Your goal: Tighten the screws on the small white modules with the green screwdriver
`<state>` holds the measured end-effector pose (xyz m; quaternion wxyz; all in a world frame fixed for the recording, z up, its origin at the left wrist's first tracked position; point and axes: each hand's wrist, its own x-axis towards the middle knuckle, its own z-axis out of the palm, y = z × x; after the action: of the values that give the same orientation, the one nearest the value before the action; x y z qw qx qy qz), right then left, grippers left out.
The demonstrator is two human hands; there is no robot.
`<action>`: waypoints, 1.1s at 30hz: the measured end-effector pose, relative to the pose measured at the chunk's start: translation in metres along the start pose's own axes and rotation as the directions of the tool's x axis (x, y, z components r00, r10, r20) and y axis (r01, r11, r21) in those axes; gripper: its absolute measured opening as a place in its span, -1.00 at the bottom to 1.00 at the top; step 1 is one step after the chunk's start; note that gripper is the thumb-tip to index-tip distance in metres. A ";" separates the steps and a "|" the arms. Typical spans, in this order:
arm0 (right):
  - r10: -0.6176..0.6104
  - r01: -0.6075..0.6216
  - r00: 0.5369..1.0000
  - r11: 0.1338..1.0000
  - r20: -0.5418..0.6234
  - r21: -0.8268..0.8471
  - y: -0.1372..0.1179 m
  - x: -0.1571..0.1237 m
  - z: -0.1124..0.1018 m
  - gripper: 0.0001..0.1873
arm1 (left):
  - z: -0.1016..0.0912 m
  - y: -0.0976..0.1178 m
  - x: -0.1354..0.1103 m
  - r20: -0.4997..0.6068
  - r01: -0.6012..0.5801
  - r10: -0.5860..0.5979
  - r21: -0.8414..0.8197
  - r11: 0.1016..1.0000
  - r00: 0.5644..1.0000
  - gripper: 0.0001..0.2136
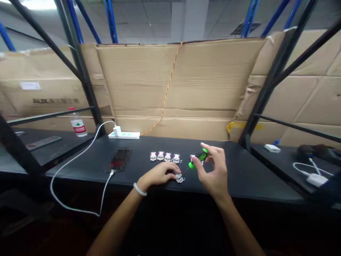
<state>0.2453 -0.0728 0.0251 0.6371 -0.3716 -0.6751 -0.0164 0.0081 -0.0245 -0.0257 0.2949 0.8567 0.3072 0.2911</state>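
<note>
Green and black, the screwdriver (203,156) is grasped by the right hand (214,170), with the thumb on one side of its handle and the fingers at the upper end. Its thin shaft slants down to the left, toward a small white part (180,180) on the tabletop (247,183), close to the front edge. The left hand (161,173) grasps this part with its fingertips and seems to keep it still against the surface.

To do this step well, I would keep the part flat and firmly supported, and hold the left fingertips out of the line of the tip, because a slip could hurt them. The shaft leans quite much; if the tip must sit in a screw, it is better to bring it more upright, press gently and turn slowly.

Some things are difficult to know. The exact contact of the tip is too small to see, and the left fingers cover some of the part. Four similar pieces (167,156) stand in a row behind the left hand. At least one more piece (192,156) is partly hidden behind the right hand and the screwdriver. The dark object (119,160) at the left is pixelated, so I cannot tell what it is.
</note>
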 end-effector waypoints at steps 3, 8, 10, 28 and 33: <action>0.018 -0.020 0.999 0.999 0.050 0.029 0.001 -0.001 -0.001 -0.46 | 0.000 0.001 0.000 0.002 -0.009 0.009 -0.001 1.000 1.000 -0.88; 0.009 -0.016 0.994 0.997 0.104 0.073 0.001 -0.001 -0.002 -0.40 | 0.000 0.000 0.000 0.002 -0.001 0.001 0.000 1.000 1.000 -0.88; 0.001 -0.003 0.998 1.000 0.059 0.027 0.000 -0.001 -0.001 -0.43 | 0.000 0.000 0.000 0.002 0.009 -0.009 0.006 1.000 1.000 -0.87; -0.011 0.010 1.000 0.998 -0.011 -0.063 -0.005 0.002 -0.003 -0.52 | 0.000 0.001 -0.001 -0.004 0.011 -0.011 0.014 1.000 1.000 -0.87; -0.014 0.014 0.997 1.000 0.070 0.001 -0.005 0.000 -0.004 -0.42 | 0.000 0.001 0.000 -0.002 0.006 -0.006 0.008 1.000 1.000 -0.88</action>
<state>0.2463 -0.0784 0.0283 0.6129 -0.3671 -0.6997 -0.0076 0.0082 -0.0254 -0.0246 0.2922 0.8566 0.3114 0.2897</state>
